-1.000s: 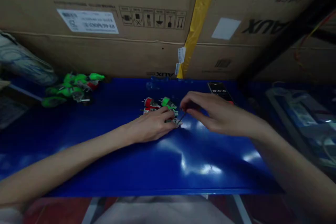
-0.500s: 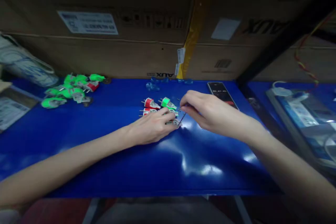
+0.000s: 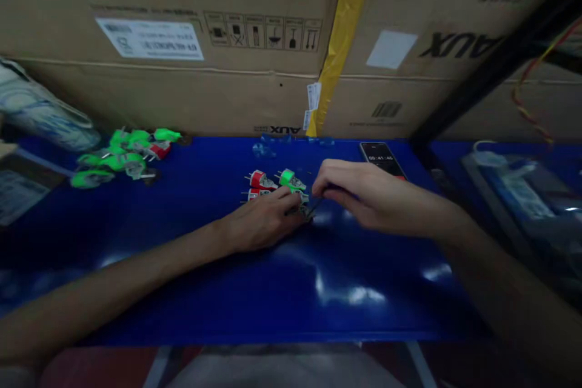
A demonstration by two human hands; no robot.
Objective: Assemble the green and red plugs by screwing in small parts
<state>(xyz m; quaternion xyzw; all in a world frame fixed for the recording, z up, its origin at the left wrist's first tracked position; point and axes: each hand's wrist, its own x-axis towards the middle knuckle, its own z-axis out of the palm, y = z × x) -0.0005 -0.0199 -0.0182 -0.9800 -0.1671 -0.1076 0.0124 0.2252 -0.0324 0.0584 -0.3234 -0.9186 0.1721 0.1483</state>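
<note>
My left hand [image 3: 266,218] lies on the blue table with its fingers closed on a small plug part [image 3: 305,212], mostly covered by them. My right hand [image 3: 352,191] pinches a thin metal tool [image 3: 314,208] that slants down to that part. Just beyond my left fingers are a red plug [image 3: 261,180] and a green plug [image 3: 291,179], pins to the left. Another red plug [image 3: 255,194] and another green one are partly hidden by my left hand.
Several green plugs [image 3: 120,157] and a red one lie at the left. A phone [image 3: 381,159] is behind my right hand. Clear blue bits [image 3: 264,149] lie near the cardboard boxes [image 3: 204,97]. A black post [image 3: 464,94] stands right.
My right hand has turned slightly, with its fingers lower and closer around the tool. My left hand stays nearly in place. The boxes look brighter and the arms darker.
</note>
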